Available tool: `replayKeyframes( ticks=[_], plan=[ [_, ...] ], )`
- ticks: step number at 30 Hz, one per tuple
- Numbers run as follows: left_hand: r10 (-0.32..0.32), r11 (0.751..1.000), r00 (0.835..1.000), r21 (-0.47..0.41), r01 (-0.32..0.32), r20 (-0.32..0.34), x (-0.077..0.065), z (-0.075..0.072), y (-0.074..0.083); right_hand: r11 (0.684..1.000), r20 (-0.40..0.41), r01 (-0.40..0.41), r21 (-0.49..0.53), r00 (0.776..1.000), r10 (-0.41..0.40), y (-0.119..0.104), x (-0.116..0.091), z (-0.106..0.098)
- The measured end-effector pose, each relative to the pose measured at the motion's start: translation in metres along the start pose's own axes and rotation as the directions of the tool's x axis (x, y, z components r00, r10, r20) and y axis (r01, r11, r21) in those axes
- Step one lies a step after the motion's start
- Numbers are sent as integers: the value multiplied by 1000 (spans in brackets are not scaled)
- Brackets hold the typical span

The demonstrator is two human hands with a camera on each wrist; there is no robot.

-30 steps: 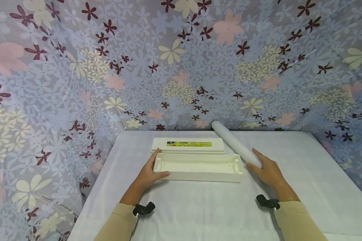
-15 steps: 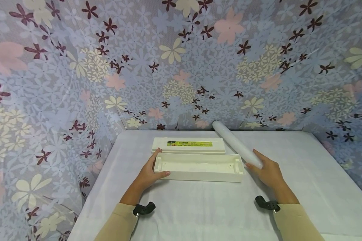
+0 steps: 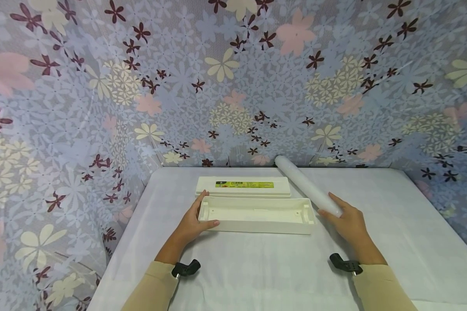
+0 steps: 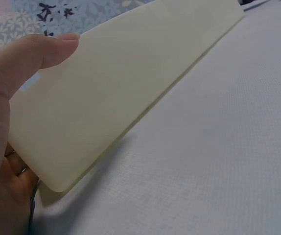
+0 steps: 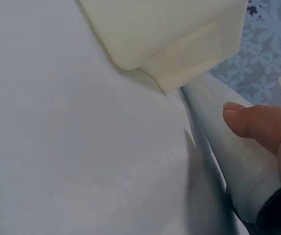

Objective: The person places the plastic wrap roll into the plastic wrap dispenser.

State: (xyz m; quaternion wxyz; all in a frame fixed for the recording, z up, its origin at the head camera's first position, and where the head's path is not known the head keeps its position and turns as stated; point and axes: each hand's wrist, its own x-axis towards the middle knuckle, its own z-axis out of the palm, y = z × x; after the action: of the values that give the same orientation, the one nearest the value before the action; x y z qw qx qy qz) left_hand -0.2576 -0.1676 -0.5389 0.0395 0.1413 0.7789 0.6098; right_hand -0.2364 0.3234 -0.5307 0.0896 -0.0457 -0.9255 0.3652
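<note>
A long cream plastic box (image 3: 257, 227) lies lengthwise on the table with its open side up and its inside visible. My left hand (image 3: 192, 224) grips its left end, the thumb over the front wall (image 4: 96, 98). Right of the box, a whitish roll of plastic film (image 3: 307, 185) slants from the back edge toward me. My right hand (image 3: 349, 222) holds the near end of that roll, thumb on top; a dark opening shows at this end in the right wrist view. The fingers beneath the roll are hidden.
Just behind the box lies a matching cream lid (image 3: 202, 185) with a yellow-green label (image 3: 244, 185). A white cloth covers the table (image 3: 264, 272). Flowered fabric (image 3: 233, 86) rises at the back and sides, and the roll's far end reaches the back one.
The right hand and the roll have shifted very slightly to the right. The left hand and the box stay in place.
</note>
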Motion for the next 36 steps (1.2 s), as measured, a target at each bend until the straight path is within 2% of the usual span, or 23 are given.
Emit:
replayKeyframes(
  ticks=[8, 20, 28, 36],
  plan=[
    [-12, 1000, 1000, -20, 12, 3, 1, 1, 1, 995, -11, -79, 60, 997, 79, -2, -4, -4],
    [-12, 1000, 1000, -16, 12, 1, 1, 0, 1, 981, -27, -146, 126, 988, 150, -10, -6, -10],
    [-21, 1000, 1000, -23, 21, -2, 0, 0, 2, 980, -62, -127, 151, 989, 137, -18, -6, -16],
    [-19, 1000, 1000, -11, 19, -10, 1, 1, 1, 967, -64, -146, 208, 985, 162, -30, -5, -21]
  ],
)
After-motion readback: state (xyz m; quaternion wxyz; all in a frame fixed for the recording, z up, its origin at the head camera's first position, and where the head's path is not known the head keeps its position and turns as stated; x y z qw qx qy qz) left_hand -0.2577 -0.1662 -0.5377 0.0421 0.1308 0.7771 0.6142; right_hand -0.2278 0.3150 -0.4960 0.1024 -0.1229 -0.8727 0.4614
